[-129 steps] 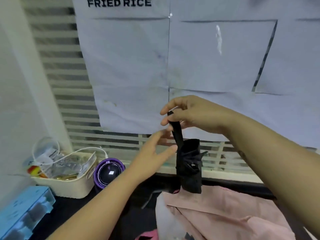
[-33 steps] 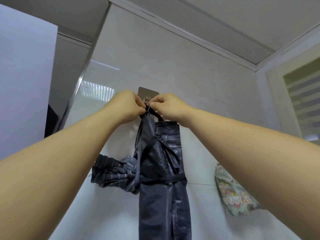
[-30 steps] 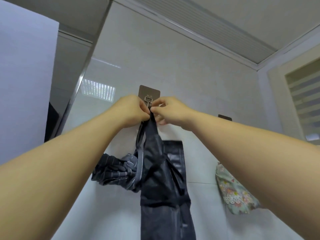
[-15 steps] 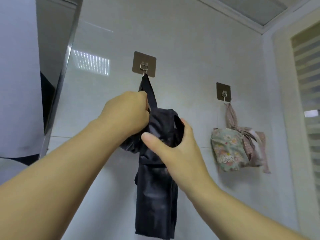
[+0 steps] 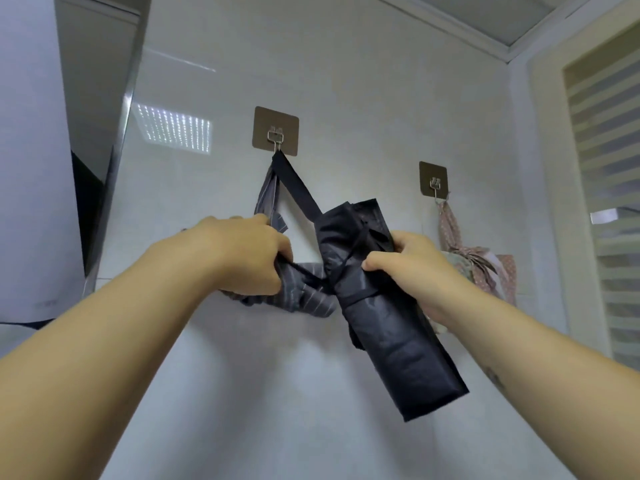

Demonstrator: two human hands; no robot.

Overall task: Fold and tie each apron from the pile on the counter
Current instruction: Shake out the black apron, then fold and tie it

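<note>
A folded, tied black apron (image 5: 388, 320) hangs by its strap from a brown adhesive wall hook (image 5: 276, 131). My right hand (image 5: 403, 261) grips its upper part and holds it tilted out to the right. A folded grey striped apron (image 5: 294, 296) hangs from the same hook by its own strap. My left hand (image 5: 242, 254) grips this striped bundle on the left side. The two bundles touch at the middle.
A second brown hook (image 5: 433, 180) to the right holds a tied floral and pink dotted apron (image 5: 481, 261), partly behind my right hand. A metal-edged cabinet (image 5: 104, 133) stands at left. A window blind (image 5: 609, 168) is at right.
My hands came down from the hook to the bundles. They now hold the striped apron and the black apron apart, left and right, with the black one swung out at a slant.
</note>
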